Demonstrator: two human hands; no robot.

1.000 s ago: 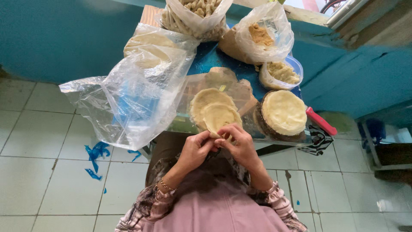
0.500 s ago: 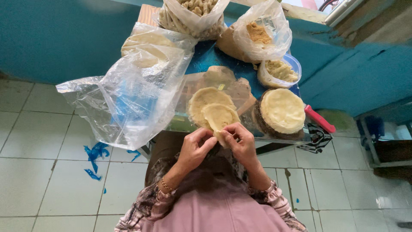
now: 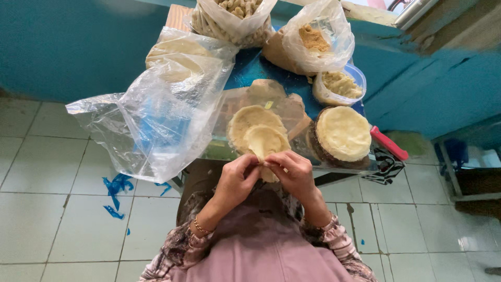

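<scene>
My left hand (image 3: 237,180) and my right hand (image 3: 292,173) meet at the near edge of a pale round dough wrapper (image 3: 266,141), pinching it together between the fingertips. The wrapper lifts off a stack of round dough wrappers (image 3: 250,120) lying on the small blue table (image 3: 250,70). To the right stands a second stack of dough rounds (image 3: 343,133) on a dark woven base. A gold bracelet sits on my left wrist.
A large clear plastic bag (image 3: 156,120) hangs over the table's left side. At the back stand a bag of pale fried pieces (image 3: 232,18), a bag of brown crumbs (image 3: 313,39) and a tub of filling (image 3: 339,83). A red-handled tool (image 3: 389,143) lies at right. Tiled floor below.
The view has shifted slightly. My fingers have worked along the wrapper's edge, folding it a little more; both hands stay together at the table's near edge.
</scene>
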